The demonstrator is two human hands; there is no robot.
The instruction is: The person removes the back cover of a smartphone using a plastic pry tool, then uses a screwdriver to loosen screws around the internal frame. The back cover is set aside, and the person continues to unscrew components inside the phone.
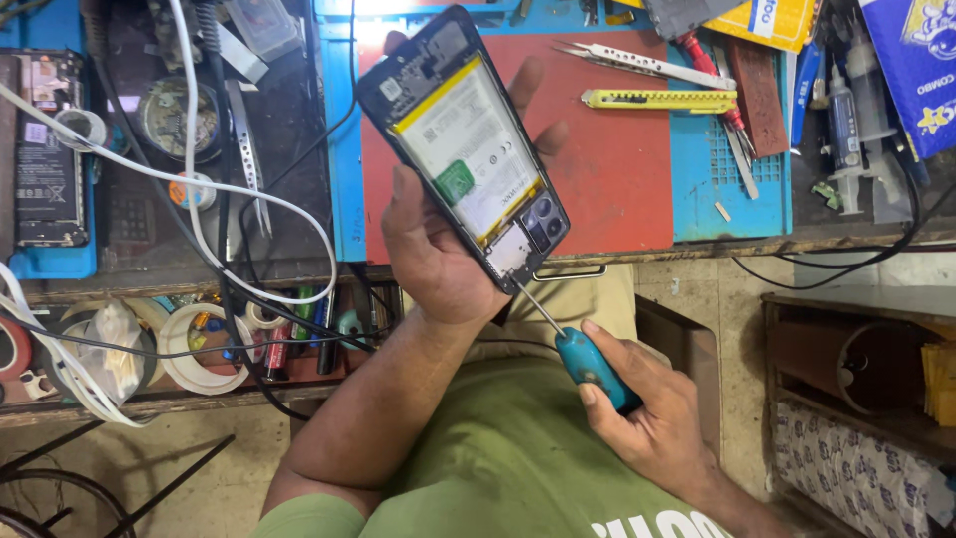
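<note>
One opened smartphone (464,141) with its back cover removed is being held tilted above the red work mat (617,169); the left hand (438,244) is gripping it from beneath, thumb lying along the near edge and fingertips curling over the far edge. One white battery with a small green square label is occupying the centre of the phone, and a grey camera block is sitting at its lower end. The right hand (652,408) is closing around one screwdriver (573,344) with a teal handle; its thin shaft is reaching the lower corner of the phone beside the camera block.

On the mat, one yellow utility knife (657,100) and one pair of metal tweezers (637,63) are lying side by side. One clear syringe-type tube (846,130) is lying at the right of the blue mat (722,169). A second phone (45,149), also opened, is lying on the blue tray at the far left. Two white cables (189,149) are crossing the dark bench. On the lower shelf, several tape rolls (194,349) are standing beside a row of pens
</note>
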